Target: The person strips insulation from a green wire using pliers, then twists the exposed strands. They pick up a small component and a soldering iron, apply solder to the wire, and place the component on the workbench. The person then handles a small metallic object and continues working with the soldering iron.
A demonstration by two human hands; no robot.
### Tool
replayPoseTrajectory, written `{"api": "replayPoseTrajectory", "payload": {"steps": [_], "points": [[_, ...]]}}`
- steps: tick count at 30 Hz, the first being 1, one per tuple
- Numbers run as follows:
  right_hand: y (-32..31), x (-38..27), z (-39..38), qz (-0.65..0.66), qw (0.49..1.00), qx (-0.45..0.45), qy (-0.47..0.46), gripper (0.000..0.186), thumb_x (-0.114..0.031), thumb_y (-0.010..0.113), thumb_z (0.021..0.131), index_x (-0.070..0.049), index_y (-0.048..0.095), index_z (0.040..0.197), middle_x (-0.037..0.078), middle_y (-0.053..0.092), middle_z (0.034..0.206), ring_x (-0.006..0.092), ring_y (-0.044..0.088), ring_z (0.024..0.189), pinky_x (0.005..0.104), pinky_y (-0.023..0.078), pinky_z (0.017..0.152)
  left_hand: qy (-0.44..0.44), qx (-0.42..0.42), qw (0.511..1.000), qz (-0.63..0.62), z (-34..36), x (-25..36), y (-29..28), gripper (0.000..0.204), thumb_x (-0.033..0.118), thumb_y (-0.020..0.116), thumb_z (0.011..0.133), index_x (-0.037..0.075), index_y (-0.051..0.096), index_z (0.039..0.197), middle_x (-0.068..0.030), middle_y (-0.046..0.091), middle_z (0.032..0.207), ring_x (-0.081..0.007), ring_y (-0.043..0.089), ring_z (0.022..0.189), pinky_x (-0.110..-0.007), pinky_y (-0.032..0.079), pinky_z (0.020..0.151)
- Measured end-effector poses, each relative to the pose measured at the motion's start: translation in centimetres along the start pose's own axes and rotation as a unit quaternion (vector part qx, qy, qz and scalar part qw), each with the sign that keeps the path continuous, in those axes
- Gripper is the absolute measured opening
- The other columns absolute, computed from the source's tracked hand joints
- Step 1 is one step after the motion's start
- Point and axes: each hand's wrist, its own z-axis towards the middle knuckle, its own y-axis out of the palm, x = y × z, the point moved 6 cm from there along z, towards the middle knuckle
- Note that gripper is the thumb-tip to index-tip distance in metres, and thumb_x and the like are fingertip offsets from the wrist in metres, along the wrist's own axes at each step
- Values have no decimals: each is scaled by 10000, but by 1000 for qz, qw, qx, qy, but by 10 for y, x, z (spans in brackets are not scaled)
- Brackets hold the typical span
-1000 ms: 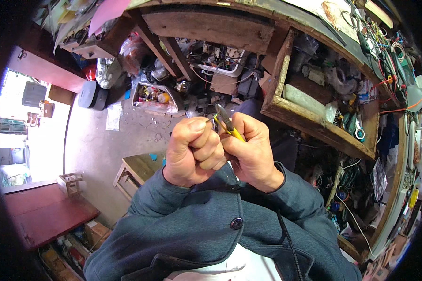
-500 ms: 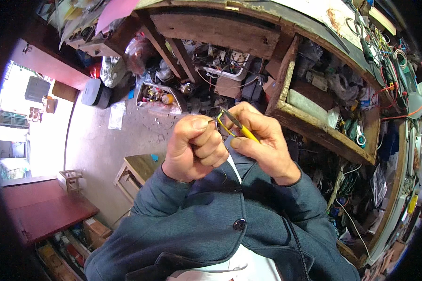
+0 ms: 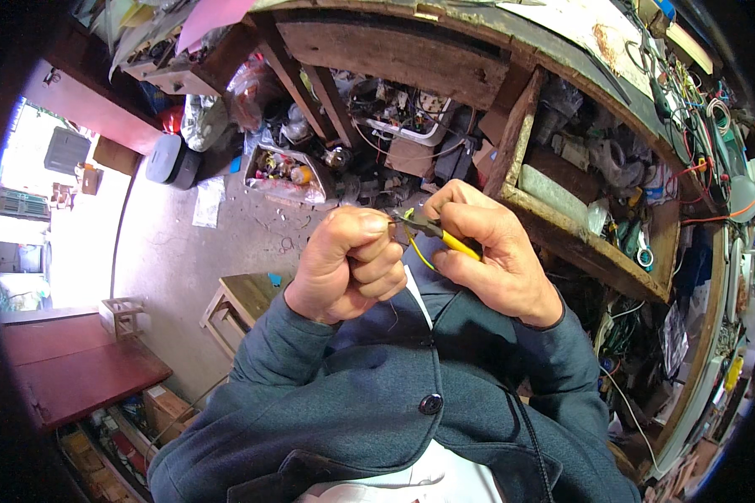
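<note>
- Work in hand, apparently midway: pliers (image 3: 460, 245) and strand already brought together at chest height, neither put down; amount remaining impossible to tell, with the contact point small and partly hidden.
- Left hand (image 3: 346, 264) clenched into a fist, thumb pressed on the curled forefinger, seemingly pinching a thin dark strand (image 3: 393, 223) toward the pliers' dark tips; inside of the fist hidden.
- Right hand (image 3: 497, 256) wrapped around the yellow grip of the pliers, tips pointing left; exact gap between the jaws too small to judge.
- Beneath the tips, between both hands, a curved yellow strand (image 3: 420, 256), probably insulated wire.
- On the floor beyond, an open box (image 3: 282, 194) of jumbled small parts, one orange-yellow.
- Under the bench, a white tray (image 3: 407, 132) of cables and components.
- To the right, an open wooden drawer (image 3: 585, 246) with a pale block and clear plastic.
</note>
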Motion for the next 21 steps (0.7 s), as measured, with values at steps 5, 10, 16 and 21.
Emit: {"api": "replayPoseTrajectory", "payload": {"steps": [5, 10, 16, 21], "points": [[-3, -12, 5, -98, 994, -38, 4, 194, -69, 614, 771, 19, 443, 744, 156, 444, 725, 331, 468, 672, 425, 392, 618, -17, 12, 999, 27, 0, 0, 0, 444, 226, 489, 989, 160, 286, 599, 46, 227, 482, -83, 184, 400, -294, 182, 413], [-1, -19, 2, -185, 982, -31, 25, 199, -87, 634, 780, 13, 466, 737, 196, 485, 709, 413, 521, 675, 480, 413, 601, -26, 35, 995, 88, -1, -2, 0, 423, 202, 496, 991, 151, 322, 609, 40, 270, 495, -76, 213, 421, -284, 194, 417], [-12, -20, 0, -232, 972, 13, 19, 258, -31, 699, 709, 7, 443, 709, 145, 402, 645, 366, 448, 591, 426, 354, 545, -30, 37, 996, 75, -1, -12, 2, 441, 205, 509, 1019, 139, 343, 616, 36, 281, 506, -68, 221, 436, -278, 199, 425], [-25, -46, 3, -253, 966, 8, -50, 237, -13, 670, 644, -9, 437, 688, 146, 440, 656, 373, 489, 603, 444, 379, 531, 42, 26, 991, 128, -3, -16, 23, 534, 234, 541, 1025, 134, 304, 556, 31, 256, 456, -81, 192, 387, -293, 171, 403]]}}
